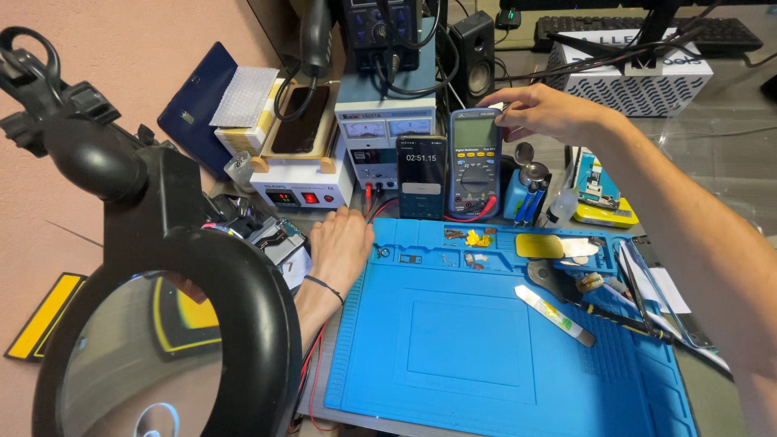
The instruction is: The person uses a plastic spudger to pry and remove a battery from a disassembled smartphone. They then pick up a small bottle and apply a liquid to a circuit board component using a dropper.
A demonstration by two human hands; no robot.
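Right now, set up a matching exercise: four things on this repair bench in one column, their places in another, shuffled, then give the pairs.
Things:
1. Blue silicone work mat
2. Black round magnifier lamp
3. Dark grey digital multimeter with red leads
4. Black upright phone showing a timer

Places:
A. Under the right hand
B. Near left corner, beside the left forearm
C. Centre of the bench, right of the left hand
D. Between the white power supply box and the multimeter

Pairs: 1-C, 2-B, 3-A, 4-D
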